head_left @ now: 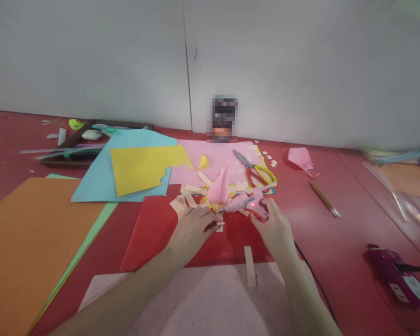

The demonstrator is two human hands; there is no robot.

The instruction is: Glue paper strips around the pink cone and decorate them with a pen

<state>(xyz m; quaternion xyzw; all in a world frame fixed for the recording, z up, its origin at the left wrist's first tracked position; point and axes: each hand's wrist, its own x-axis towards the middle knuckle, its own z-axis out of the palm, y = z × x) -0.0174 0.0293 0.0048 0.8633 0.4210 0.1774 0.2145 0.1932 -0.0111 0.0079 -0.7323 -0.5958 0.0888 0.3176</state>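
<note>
My right hand [275, 224] is wrapped round a pink hot glue gun [243, 201] with a small lit light. The gun's nozzle points left toward the fingertips of my left hand [196, 226]. That hand has its fingers closed on a small cream paper strip [220, 227]. Just behind the fingers stands a pink folded paper cone [218, 189], with yellow rounded paper pieces at its base. More cream paper strips [182, 204] lie around it on a red sheet [154, 228].
Scissors [257, 170] lie open behind the glue gun. A cut yellow sheet [140, 168] rests on blue paper [94, 182]. To the right are a pink folded piece [300, 158], a brown pencil-like tool [324, 198] and a purple power socket [399, 275]. A cord trails by my right forearm.
</note>
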